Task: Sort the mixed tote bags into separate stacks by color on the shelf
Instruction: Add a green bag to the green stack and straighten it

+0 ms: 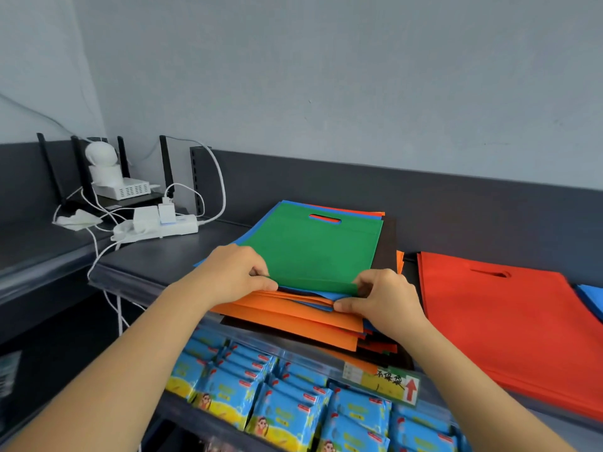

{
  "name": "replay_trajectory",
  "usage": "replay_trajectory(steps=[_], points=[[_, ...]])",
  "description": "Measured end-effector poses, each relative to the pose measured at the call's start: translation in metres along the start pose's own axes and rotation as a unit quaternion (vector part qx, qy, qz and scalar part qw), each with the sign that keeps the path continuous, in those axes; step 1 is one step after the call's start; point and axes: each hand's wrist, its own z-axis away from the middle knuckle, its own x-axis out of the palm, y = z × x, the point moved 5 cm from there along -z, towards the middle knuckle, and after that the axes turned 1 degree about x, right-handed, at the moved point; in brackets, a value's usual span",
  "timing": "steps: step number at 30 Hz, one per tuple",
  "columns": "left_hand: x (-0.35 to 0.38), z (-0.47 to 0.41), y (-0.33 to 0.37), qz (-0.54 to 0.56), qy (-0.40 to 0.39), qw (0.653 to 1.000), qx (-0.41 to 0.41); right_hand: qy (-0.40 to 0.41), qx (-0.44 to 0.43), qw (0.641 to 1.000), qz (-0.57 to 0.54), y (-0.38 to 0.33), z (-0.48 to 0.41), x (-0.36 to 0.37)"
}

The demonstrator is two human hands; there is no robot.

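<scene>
left hand (235,272) and right hand (381,298) pinch green bag (313,249) at near edge; best to peel that layer alone off the pile (287,321).

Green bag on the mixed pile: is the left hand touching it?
Touching. Head view shows the left hand pinching the near left corner of the green bag.

One mixed stack (293,318) on the shelf (163,252), one green tote bag (313,252) topping it. Two hands at the stack's near edge: left hand (235,272), right hand (385,298). Right of the stack, one red stack (489,321), then one blue bag (590,298). Left of it: one power strip (169,228), one white camera (101,158), four black antennas (166,161). Below it, one label (385,381); the blue packets (287,415) are too many to count.
</scene>
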Motion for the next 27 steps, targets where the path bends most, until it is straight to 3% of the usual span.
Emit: replay_trajectory(steps=[4,7,9,11,13,15,17,20,25,27], points=[[0.002,-0.001,-0.004,0.011,-0.01,1.0,-0.007,-0.018,-0.005,0.998,-0.056,0.007,0.005,0.006],[0.004,0.002,-0.001,-0.019,0.036,0.999,-0.004,-0.079,0.01,0.984,-0.162,0.014,0.007,0.007],[0.005,0.005,0.0,-0.034,0.069,0.997,0.001,-0.083,0.067,0.945,-0.309,0.017,0.006,-0.003],[0.005,0.008,0.0,-0.05,0.085,0.995,0.003,-0.071,0.191,0.877,-0.436,0.027,0.002,-0.012],[0.003,0.014,0.004,-0.081,0.11,0.991,0.007,-0.123,0.276,0.832,-0.465,0.031,0.001,-0.016],[-0.001,0.022,0.021,-0.101,0.168,0.979,0.05,-0.187,0.295,0.815,-0.462,0.029,0.0,-0.014],[-0.004,0.03,0.043,-0.1,0.219,0.963,0.121,-0.209,0.282,0.82,-0.453,0.028,-0.001,-0.014],[-0.006,0.042,0.065,-0.077,0.254,0.949,0.17,-0.198,0.237,0.858,-0.411,0.04,0.002,-0.018],[0.016,0.042,0.077,-0.058,0.139,0.98,0.13,-0.113,0.184,0.925,-0.312,0.084,0.033,-0.051],[0.023,0.044,0.097,-0.05,0.134,0.979,0.144,-0.079,0.178,0.939,-0.285,0.109,0.049,-0.071]])
